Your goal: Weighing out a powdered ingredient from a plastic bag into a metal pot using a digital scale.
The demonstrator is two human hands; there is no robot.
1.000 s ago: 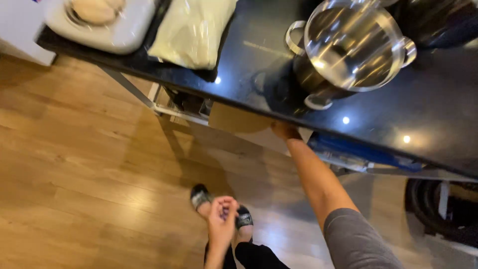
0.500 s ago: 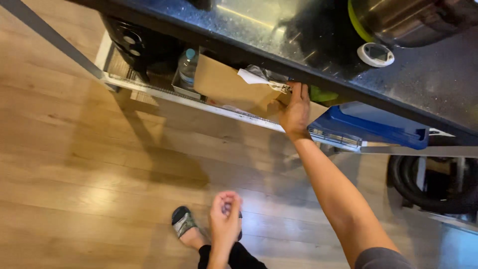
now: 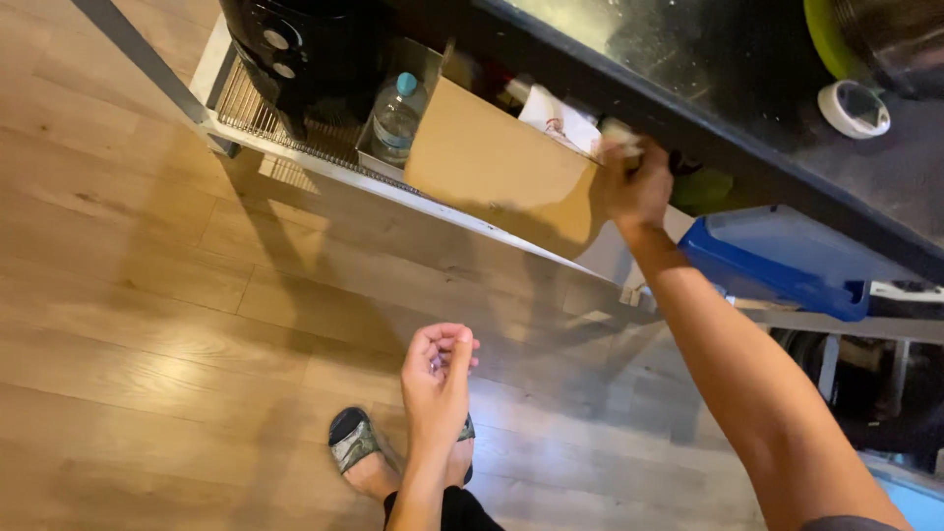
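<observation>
My right hand (image 3: 637, 189) reaches under the black counter (image 3: 688, 93) to the top right corner of a brown cardboard box (image 3: 492, 167) on the lower shelf. Its fingers are closed around a small pale object (image 3: 619, 133) at the box's rim. White paper (image 3: 559, 118) sticks out of the box beside it. My left hand (image 3: 438, 374) hangs over the wood floor above my sandalled foot (image 3: 354, 444). Its fingertips are pinched against the thumb, and I cannot tell whether anything small is between them.
On the wire shelf (image 3: 285, 147) left of the box stand a clear water bottle (image 3: 398, 118) and a black appliance (image 3: 290, 44). A blue plastic bin (image 3: 777, 261) sits right of my hand. A white round lid (image 3: 854, 106) and a green-rimmed pot (image 3: 821, 29) are on the counter.
The view has dropped from the countertop to the shelf below. My right hand moved up to the box's top corner and closed there. My left hand stayed low, fingers curled.
</observation>
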